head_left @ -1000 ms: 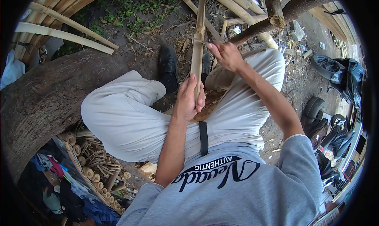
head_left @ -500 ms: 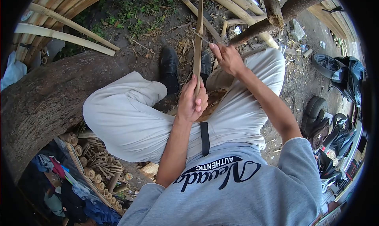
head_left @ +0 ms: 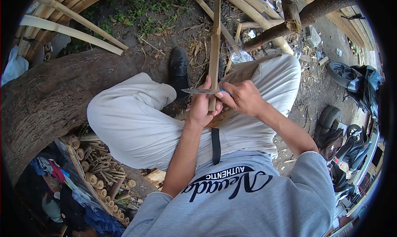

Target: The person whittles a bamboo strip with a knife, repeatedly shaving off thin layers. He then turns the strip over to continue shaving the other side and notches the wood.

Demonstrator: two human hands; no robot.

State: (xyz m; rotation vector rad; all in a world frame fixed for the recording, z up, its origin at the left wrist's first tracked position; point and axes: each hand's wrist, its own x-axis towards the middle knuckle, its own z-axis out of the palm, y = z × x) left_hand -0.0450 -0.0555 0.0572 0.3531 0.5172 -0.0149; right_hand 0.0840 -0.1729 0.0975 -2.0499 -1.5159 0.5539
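Observation:
A long split bamboo strip (head_left: 214,50) runs from between my knees up past the top edge of the view. My left hand (head_left: 201,108) is wrapped round its near end, palm up. In my right hand (head_left: 244,97) is a knife (head_left: 200,91) with a blue part at the handle. The blade points left and lies across the strip, just above the left palm and close to the fingers of my left hand. The right thumb rests near the strip.
A thick tree trunk (head_left: 62,96) lies at the left. Bamboo pieces (head_left: 101,168) are piled lower left. A branch (head_left: 306,19) and bamboo poles (head_left: 252,13) cross the upper right. A motorcycle (head_left: 364,81) stands at the right. A black shoe (head_left: 178,62) is on the soil.
My right hand has come down and inward, bringing the knife across the strip. The strip's near end now shows at my left hand, and the strip has shifted slightly right.

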